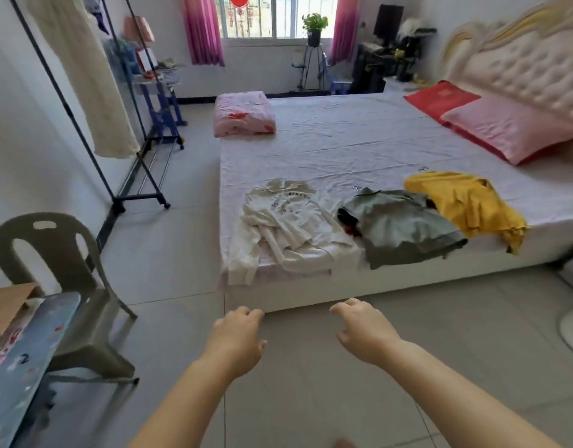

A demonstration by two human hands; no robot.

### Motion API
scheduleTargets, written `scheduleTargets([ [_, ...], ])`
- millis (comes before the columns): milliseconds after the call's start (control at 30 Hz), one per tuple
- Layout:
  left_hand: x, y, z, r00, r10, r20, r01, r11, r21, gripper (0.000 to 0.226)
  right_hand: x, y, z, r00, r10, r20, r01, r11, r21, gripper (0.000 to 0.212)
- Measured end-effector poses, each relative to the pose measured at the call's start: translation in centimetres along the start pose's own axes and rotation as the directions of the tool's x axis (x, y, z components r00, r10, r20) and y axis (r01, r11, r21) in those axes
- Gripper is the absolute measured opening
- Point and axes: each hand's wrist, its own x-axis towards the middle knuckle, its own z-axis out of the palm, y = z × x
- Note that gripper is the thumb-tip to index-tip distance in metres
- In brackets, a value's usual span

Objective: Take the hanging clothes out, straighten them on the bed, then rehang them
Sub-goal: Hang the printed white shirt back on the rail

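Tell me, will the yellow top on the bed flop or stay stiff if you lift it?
Probably flop: the yellow top lies crumpled, and one corner droops over the bed edge. It likely feels light, being thin cloth.

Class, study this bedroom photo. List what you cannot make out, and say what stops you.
- Head view: lettering on the cream top is too small and blurred to read.
- The dark item is mostly covered by the grey-green garment.
- The top edge cuts off the rack and the hanging cream garment, hiding any hanger.
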Motion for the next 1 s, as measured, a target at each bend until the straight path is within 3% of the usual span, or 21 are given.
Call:
scheduleTargets([
  [433,20.0,11.9,-4.0,0.999,0.038,0.038,-0.039,0.999,0.024,0.051,14.9,13.8,-7.4,1.0,-0.004,-0.006,0.004,0.998,0.066,0.046],
  [1000,48.4,8.4,-11.4,0.991,0.065,0.12,-0.066,0.998,0.001,0.048,42.3,17.5,-14.8,0.995,0.078,0.063,-0.083,0.994,0.077,0.047],
])
